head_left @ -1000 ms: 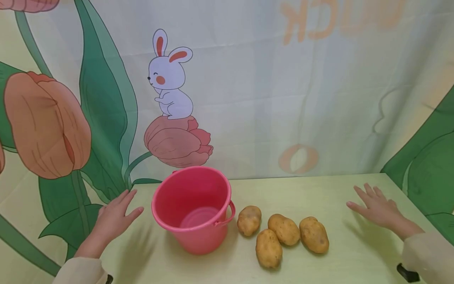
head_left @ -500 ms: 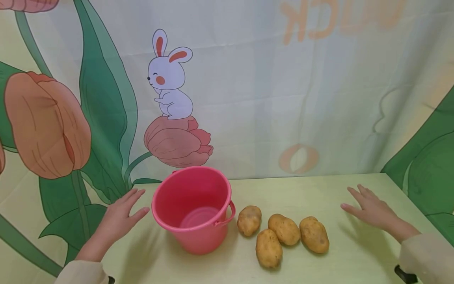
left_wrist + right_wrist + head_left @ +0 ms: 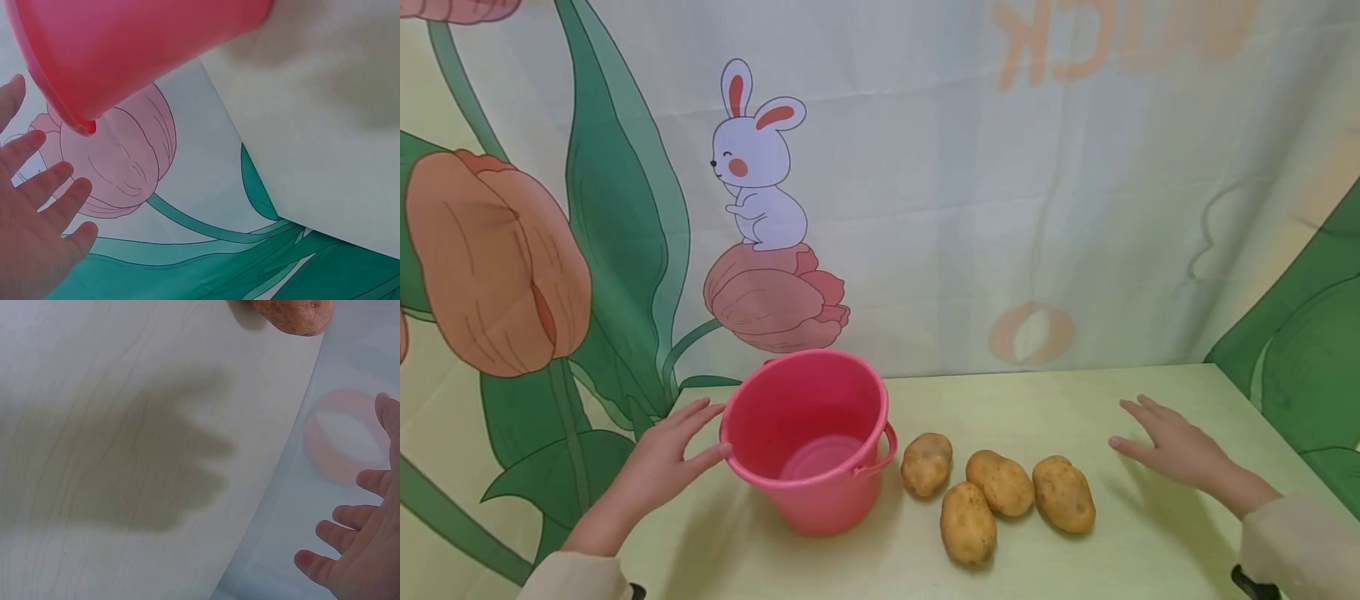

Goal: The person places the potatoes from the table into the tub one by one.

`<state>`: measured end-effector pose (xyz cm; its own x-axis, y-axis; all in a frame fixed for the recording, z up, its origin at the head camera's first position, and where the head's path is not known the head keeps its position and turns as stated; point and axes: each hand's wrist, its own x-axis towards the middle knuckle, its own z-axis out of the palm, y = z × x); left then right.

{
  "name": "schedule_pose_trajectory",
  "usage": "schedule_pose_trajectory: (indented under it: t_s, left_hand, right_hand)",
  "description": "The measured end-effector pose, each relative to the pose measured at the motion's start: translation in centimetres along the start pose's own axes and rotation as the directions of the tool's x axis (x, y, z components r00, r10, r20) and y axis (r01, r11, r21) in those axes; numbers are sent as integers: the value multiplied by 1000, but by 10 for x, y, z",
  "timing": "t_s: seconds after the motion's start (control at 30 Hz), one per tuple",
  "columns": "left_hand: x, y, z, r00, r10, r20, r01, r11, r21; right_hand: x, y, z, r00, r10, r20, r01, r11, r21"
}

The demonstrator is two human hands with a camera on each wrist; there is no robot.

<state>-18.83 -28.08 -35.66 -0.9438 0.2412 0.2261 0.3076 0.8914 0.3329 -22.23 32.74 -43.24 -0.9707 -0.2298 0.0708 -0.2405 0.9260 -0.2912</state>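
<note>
A pink bucket (image 3: 820,500) stands upright on the table, with nothing visible inside it. Just left of its rim is my left hand (image 3: 670,462), fingers spread and holding nothing; the left wrist view also has the bucket (image 3: 144,50) above the spread hand (image 3: 37,212). To the bucket's right lie several potatoes: one potato (image 3: 927,465) nearest it, a front potato (image 3: 968,525), a middle potato (image 3: 1000,483) and a right potato (image 3: 1064,495). My right hand (image 3: 1176,450) hovers over the table right of them, its fingers extended and holding nothing.
The pale table (image 3: 1135,550) ends at a printed curtain (image 3: 925,208) with tulips and a rabbit. A handle (image 3: 883,458) hangs on the bucket's right side. In the right wrist view, the hand's shadow falls on the tabletop (image 3: 62,562).
My left hand has moved right, up to the bucket's rim. My right hand has shifted left toward the potatoes. Bucket and potatoes have stayed in place.
</note>
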Motion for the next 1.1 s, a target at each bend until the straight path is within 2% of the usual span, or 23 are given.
schedule_pose_trajectory:
  t_s: [0.17,0.5,0.73,0.97,1.1]
  left_hand:
    - [-1,4,0,1000,23,10,-23,1000,-4]
    - [-1,9,4,997,55,52,-50,994,-92]
    - [-3,11,4,994,87,66,-81,992,-94]
    - [-7,15,6,991,78,105,-64,990,-122]
    - [-8,15,6,992,91,90,-80,989,-121]
  right_hand:
    - [1,0,3,1000,-1,21,1,1000,0]
    - [-2,-9,8,999,-46,-3,46,999,12]
    - [-3,-14,10,998,-55,-11,55,998,20]
    - [-4,-17,16,997,-71,-24,72,997,28]
    - [-4,-17,20,996,-77,-36,78,997,27]
